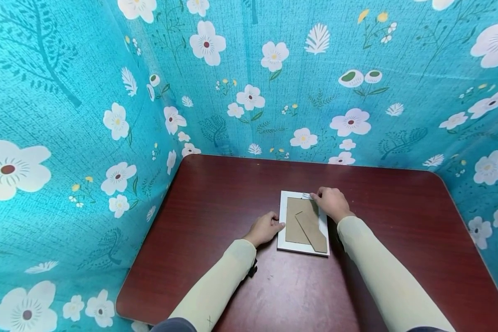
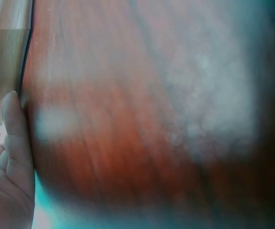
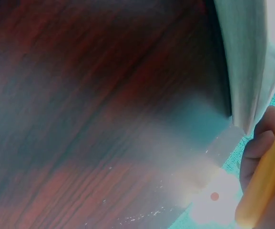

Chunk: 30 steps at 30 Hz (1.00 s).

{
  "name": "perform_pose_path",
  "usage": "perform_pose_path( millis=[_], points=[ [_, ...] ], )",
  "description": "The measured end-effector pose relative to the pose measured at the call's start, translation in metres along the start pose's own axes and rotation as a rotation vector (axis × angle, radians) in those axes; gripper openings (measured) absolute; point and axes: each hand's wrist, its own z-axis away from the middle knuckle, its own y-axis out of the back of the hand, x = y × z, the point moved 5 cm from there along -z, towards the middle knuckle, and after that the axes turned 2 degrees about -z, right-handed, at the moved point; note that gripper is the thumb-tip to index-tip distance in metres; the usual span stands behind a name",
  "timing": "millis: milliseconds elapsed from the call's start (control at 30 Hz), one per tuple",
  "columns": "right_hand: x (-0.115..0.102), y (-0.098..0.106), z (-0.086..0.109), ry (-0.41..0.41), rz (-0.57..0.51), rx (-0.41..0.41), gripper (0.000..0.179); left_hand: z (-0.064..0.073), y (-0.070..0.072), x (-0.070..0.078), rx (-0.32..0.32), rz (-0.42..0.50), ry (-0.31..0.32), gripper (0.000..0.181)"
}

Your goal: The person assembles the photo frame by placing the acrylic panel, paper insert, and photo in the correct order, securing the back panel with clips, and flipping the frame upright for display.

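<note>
A white picture frame [image 1: 282,216] lies face down, showing its brown backing board [image 1: 292,230] and the slanted easel leg [image 1: 309,230]. My left hand [image 1: 265,228] holds the frame's left edge, thumb over the rim. In the left wrist view, a finger [image 2: 16,124] of it lies along the frame's side [image 2: 8,62]. At the frame's upper right corner, my right hand [image 1: 332,202] grips a yellow-handled tool [image 3: 266,176], whose kind I cannot tell. Its handle is hidden by the hand in the head view. A small silvery piece [image 1: 306,196] shows by the right fingertips, at the frame's top edge.
The dark red wood-grain table [image 1: 216,198] has rounded corners and extends around the frame on all sides. Behind it and at both sides hangs a turquoise cloth [image 1: 232,129] with white flowers, close to the table's edges.
</note>
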Motion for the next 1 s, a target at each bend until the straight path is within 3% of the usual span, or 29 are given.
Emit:
perform_pose_path(
  millis=[467, 700, 1000],
  points=[
    [-0.0043, -0.0063, -0.0004, 0.032, 0.046, -0.059, 0.031, 0.0003, -0.0017, -0.0010, 0.007, 0.016, -0.001, 0.034],
    [-0.0018, -0.0092, -0.0010, 0.011, 0.050, -0.049, 0.032, 0.0002, -0.0022, -0.0012, 0.000, 0.019, 0.003, 0.034],
    [-0.0006, -0.0090, -0.0040, 0.057, 0.055, -0.029, 0.035, -0.0002, -0.0002, 0.0004, -0.017, 0.022, 0.026, 0.035]
  ],
)
